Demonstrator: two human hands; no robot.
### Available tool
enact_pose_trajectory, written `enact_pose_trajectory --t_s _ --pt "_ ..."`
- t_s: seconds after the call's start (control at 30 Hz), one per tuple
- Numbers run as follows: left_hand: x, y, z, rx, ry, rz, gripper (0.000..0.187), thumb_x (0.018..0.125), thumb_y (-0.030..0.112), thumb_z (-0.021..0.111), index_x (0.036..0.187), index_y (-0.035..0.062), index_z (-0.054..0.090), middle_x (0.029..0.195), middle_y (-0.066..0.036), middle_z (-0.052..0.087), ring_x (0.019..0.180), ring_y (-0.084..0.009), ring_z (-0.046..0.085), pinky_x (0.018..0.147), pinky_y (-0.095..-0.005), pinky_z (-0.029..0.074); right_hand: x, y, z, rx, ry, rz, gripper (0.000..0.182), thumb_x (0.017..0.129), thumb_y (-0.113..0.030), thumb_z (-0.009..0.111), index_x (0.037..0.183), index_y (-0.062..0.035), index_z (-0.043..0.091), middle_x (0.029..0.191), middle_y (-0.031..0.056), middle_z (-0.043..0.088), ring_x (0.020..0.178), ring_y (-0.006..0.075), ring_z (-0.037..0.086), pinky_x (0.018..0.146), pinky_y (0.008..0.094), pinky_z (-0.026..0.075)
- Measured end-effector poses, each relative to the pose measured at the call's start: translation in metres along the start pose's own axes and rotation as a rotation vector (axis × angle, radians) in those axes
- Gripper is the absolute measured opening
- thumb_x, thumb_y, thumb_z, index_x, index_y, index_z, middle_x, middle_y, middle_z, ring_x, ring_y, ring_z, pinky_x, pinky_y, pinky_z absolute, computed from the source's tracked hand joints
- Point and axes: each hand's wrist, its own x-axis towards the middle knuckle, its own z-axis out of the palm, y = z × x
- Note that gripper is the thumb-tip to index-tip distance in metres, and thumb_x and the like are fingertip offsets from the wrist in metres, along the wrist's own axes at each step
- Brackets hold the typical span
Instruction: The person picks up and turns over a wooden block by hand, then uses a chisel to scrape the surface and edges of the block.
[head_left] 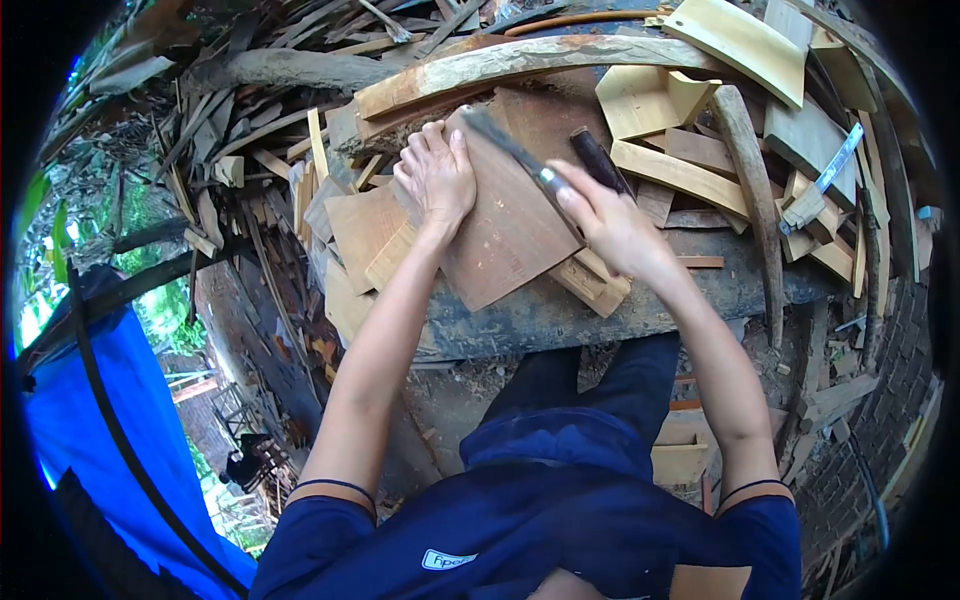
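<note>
A flat reddish-brown board (510, 215) lies tilted on the workbench (470, 333). My left hand (437, 178) rests on the board's upper left edge with its fingers spread. In my right hand (603, 217) is the handle of a long, dark, thin tool (502, 143), held over the board's upper right part. The tool is blurred, so its exact kind is unclear. Under the board lie paler wood pieces (375, 235). A dark cylindrical object (597, 158) sits just beyond my right hand.
A long curved timber (540, 58) crosses behind the board. At the right stand a curved branch (750, 190), stacked wood offcuts (685, 180) and a saw-like blade (838, 165). Scrap wood is heaped at the left, near a blue tarp (125, 430).
</note>
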Motion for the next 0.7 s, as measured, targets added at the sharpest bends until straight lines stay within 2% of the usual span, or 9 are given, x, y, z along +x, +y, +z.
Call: enact_pose_trajectory --t_s 0.07,0.1,0.2,0.27,0.3,0.47,0.53,0.67,0.7 --pt "0.004 0.000 0.001 -0.017 0.024 0.005 0.039 0.102 0.041 0.040 0.126 0.0121 0.049 0.118 -0.012 0.052 0.114 -0.0310 0.047 0.101 -0.0486 0.028 -0.028 -0.009 -0.008 0.004 -0.042 0.081 0.049 0.103 -0.040 0.039 0.146 -0.0171 0.044 0.135 0.0193 0.059 0.122 0.0395 0.057 0.102 0.0437 0.045" --pt "0.005 0.000 0.001 -0.006 0.021 0.002 0.039 0.102 0.041 0.041 0.126 0.0122 0.049 0.118 -0.012 0.053 0.115 -0.0310 0.047 0.101 -0.0488 0.028 -0.027 -0.009 -0.007 0.002 -0.044 0.080 0.049 0.103 -0.040 0.039 0.146 -0.0171 0.044 0.135 0.0193 0.059 0.122 0.0395 0.057 0.102 0.0437 0.045" --pt "0.002 -0.002 0.002 0.009 0.008 -0.004 0.039 0.102 0.042 0.041 0.127 0.0122 0.050 0.118 -0.012 0.053 0.115 -0.0309 0.047 0.101 -0.0491 0.028 -0.015 -0.007 0.001 0.001 -0.018 0.087 0.048 0.103 -0.039 0.040 0.144 -0.0167 0.045 0.127 0.0210 0.063 0.119 0.0404 0.059 0.101 0.0450 0.045" --pt "0.003 -0.001 0.001 0.011 0.010 -0.004 0.040 0.102 0.042 0.041 0.127 0.0122 0.050 0.118 -0.012 0.053 0.115 -0.0310 0.047 0.101 -0.0493 0.028 0.026 -0.005 0.010 -0.017 0.033 -0.018 0.047 0.101 -0.044 0.037 0.142 -0.0229 0.046 0.112 0.0253 0.066 0.107 0.0454 0.061 0.094 0.0522 0.048" --pt "0.003 0.000 0.001 0.012 0.012 -0.004 0.040 0.102 0.042 0.041 0.127 0.0121 0.050 0.118 -0.012 0.053 0.115 -0.0310 0.047 0.101 -0.0491 0.028 0.034 -0.010 0.008 -0.008 -0.003 0.052 0.046 0.101 -0.043 0.037 0.142 -0.0237 0.046 0.105 0.0257 0.068 0.100 0.0454 0.064 0.091 0.0539 0.049" --pt "0.003 0.001 0.001 -0.014 0.008 -0.025 0.039 0.102 0.041 0.041 0.126 0.0123 0.050 0.117 -0.012 0.052 0.114 -0.0307 0.047 0.101 -0.0485 0.028 -0.015 -0.017 -0.015 -0.167 -0.012 0.053 0.046 0.101 -0.044 0.038 0.143 -0.0275 0.045 0.100 0.0244 0.070 0.095 0.0443 0.066 0.088 0.0545 0.050" --pt "0.002 0.000 0.001 -0.017 0.022 0.011 0.038 0.102 0.040 0.041 0.126 0.0125 0.050 0.117 -0.012 0.052 0.114 -0.0304 0.047 0.100 -0.0484 0.027 -0.016 -0.033 -0.018 -0.256 -0.070 0.167 0.045 0.101 -0.043 0.038 0.144 -0.0283 0.045 0.100 0.0248 0.070 0.095 0.0437 0.066 0.088 0.0539 0.050" --pt "0.003 0.001 0.000 -0.021 0.009 -0.011 0.035 0.100 0.038 0.045 0.125 0.0125 0.051 0.116 -0.012 0.052 0.113 -0.0304 0.047 0.101 -0.0497 0.027 0.029 -0.034 0.002 -0.311 0.053 0.046 0.045 0.102 -0.043 0.037 0.143 -0.0272 0.047 0.101 0.0246 0.070 0.097 0.0430 0.066 0.088 0.0512 0.051" --pt "0.002 0.001 -0.001 -0.024 0.018 -0.003 0.037 0.102 0.039 0.041 0.126 0.0123 0.050 0.117 -0.012 0.052 0.113 -0.0302 0.047 0.100 -0.0496 0.027 0.025 -0.030 0.003 -0.337 0.084 0.003 0.045 0.102 -0.041 0.038 0.143 -0.0272 0.047 0.095 0.0223 0.071 0.091 0.0425 0.068 0.083 0.0518 0.053"
